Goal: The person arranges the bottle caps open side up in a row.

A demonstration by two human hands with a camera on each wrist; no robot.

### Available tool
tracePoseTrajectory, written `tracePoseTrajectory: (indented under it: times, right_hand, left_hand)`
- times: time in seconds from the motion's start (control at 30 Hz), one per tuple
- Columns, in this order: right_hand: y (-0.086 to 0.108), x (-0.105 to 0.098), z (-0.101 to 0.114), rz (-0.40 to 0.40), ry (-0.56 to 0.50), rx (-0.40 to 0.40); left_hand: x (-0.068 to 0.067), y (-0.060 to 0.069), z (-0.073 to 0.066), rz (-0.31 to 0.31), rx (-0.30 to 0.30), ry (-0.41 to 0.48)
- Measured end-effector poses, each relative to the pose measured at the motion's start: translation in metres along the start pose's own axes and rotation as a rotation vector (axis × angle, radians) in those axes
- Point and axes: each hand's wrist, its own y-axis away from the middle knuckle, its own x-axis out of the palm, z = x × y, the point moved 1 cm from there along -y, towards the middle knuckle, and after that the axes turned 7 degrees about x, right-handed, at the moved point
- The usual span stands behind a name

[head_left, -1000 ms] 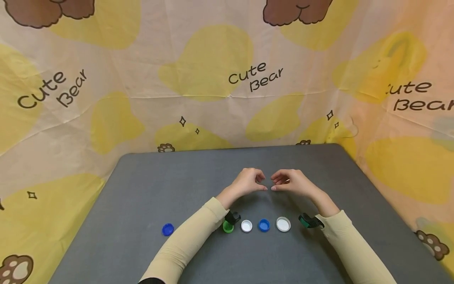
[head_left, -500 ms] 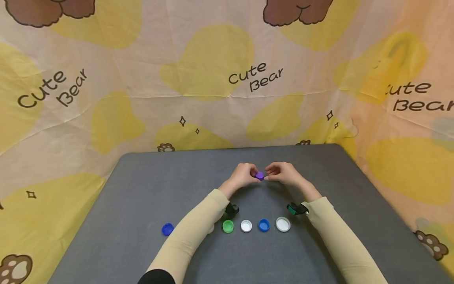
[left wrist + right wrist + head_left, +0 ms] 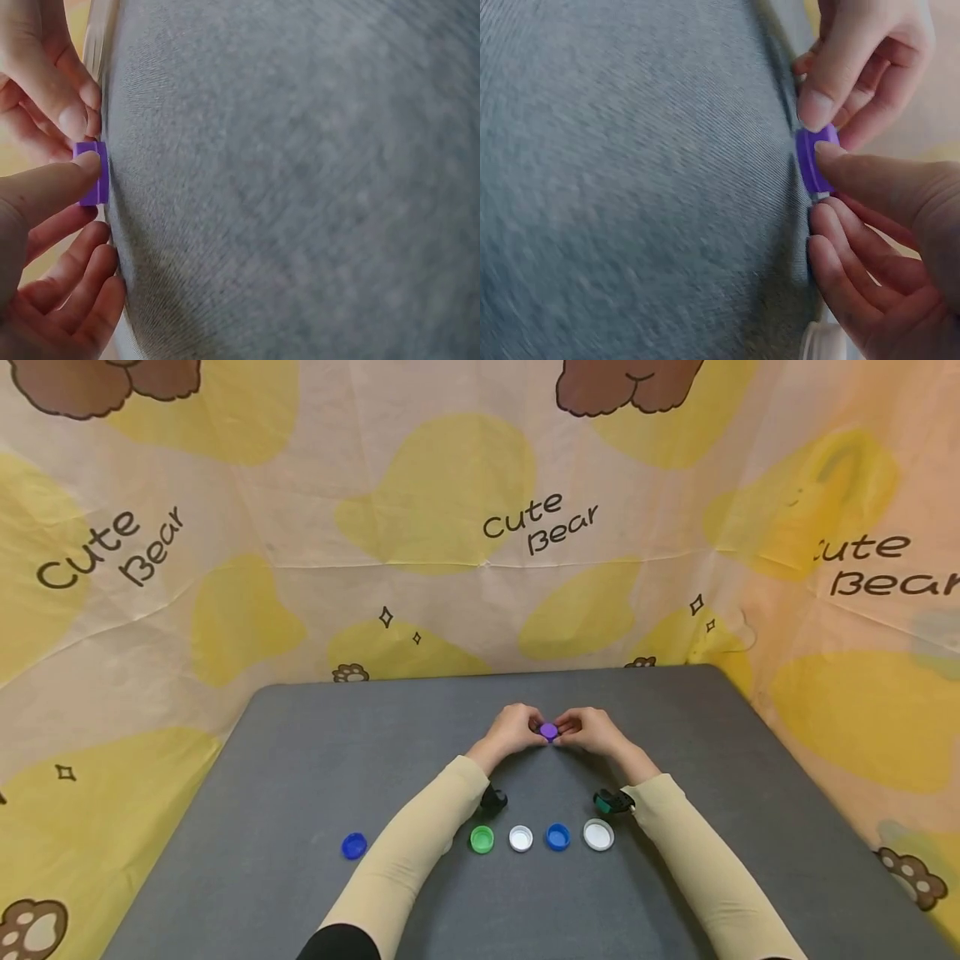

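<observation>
A small purple bottle cap (image 3: 549, 732) is held just above the far middle of the grey table, its round face turned up in the head view. My left hand (image 3: 514, 729) pinches it from the left; in the left wrist view the thumb (image 3: 86, 166) lies across its side. From the right, my right hand (image 3: 595, 731) pinches the same cap, and the right wrist view has that thumb (image 3: 829, 150) pressed on its side. Fingertips of both hands nearly meet around it. The index fingers are partly hidden behind the cap.
Nearer me lies a row of caps: green (image 3: 482, 839), white (image 3: 521, 838), blue (image 3: 557, 837) and a larger white one (image 3: 598, 835). A dark blue cap (image 3: 354, 846) lies left of my left forearm, which partly covers something pale. A printed cloth (image 3: 450, 510) hangs behind the table.
The hands were apart with no cap visible; then the purple cap showed in the left hand. The right hand has since closed on it, its forearm shifting left.
</observation>
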Motion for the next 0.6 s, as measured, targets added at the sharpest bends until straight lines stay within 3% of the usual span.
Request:
tracePoseTrajectory:
  times: [0.3,0.6]
  right_hand:
    - [-0.001,0.009,0.004,-0.042,0.050,-0.045]
    - [0.004,0.009,0.011,-0.054,0.064,-0.061]
  left_hand:
    - [0.005,-0.001,-0.002,0.014,0.008,-0.109]
    - [0.005,0.001,-0.002,0.000,0.003,-0.088]
